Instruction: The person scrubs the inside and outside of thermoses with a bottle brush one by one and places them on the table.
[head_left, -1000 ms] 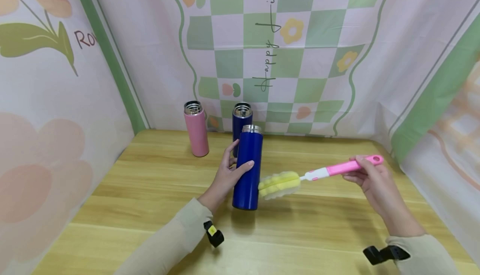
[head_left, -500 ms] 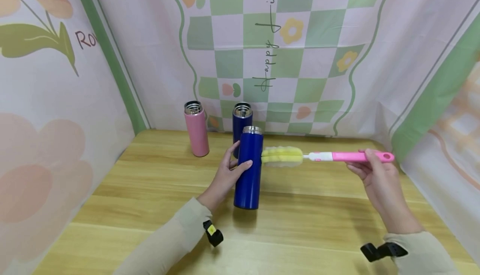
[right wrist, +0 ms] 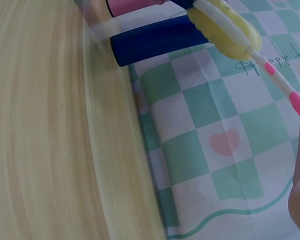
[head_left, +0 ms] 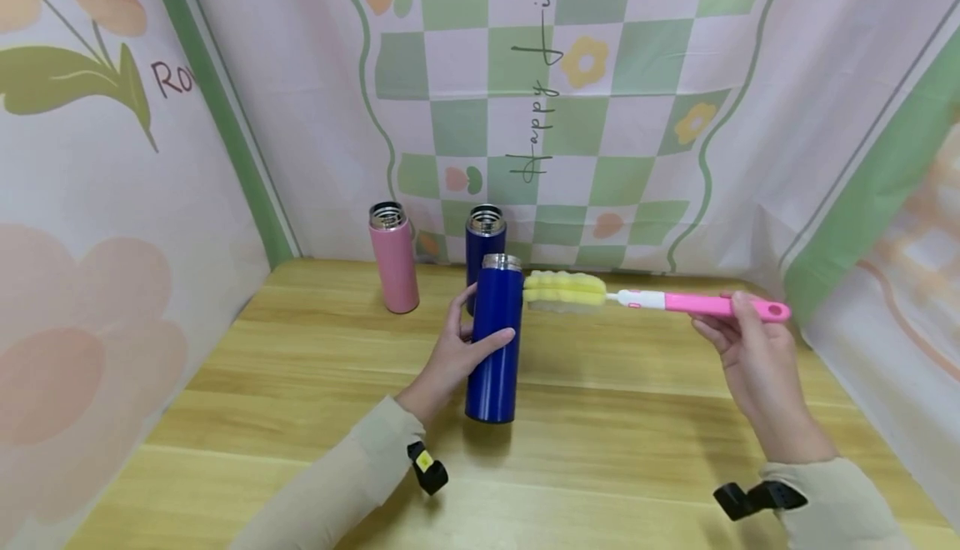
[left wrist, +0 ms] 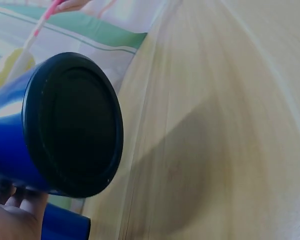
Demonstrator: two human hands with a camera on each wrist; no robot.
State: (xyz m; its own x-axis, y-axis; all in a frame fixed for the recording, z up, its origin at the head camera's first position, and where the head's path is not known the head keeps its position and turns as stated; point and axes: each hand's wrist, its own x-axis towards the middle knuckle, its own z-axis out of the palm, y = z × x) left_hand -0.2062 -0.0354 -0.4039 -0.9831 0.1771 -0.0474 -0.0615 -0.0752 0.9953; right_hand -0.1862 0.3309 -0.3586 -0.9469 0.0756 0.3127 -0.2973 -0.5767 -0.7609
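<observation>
My left hand (head_left: 457,354) grips a shiny blue vacuum flask (head_left: 493,387), thumb across its near side. The flask is lidless, with its steel neck up and leaning slightly right, and hangs above the table; its dark base (left wrist: 77,125) shows in the left wrist view. My right hand (head_left: 757,362) holds a bottle brush by its pink handle (head_left: 690,304). The yellow sponge head (head_left: 564,287) points left, at the flask's upper right side just below the neck. Whether the sponge touches the flask I cannot tell.
Behind the held flask stands a darker blue flask (head_left: 485,237), partly hidden. To its left a pink flask (head_left: 395,271) is upright with its mouth uncovered. The wooden table (head_left: 600,467) ends at a patterned cloth (head_left: 637,142) at the back and sides.
The brush has risen from beside the flask's lower half to near its neck and turned from slanting to roughly level. My left hand and its flask have barely moved.
</observation>
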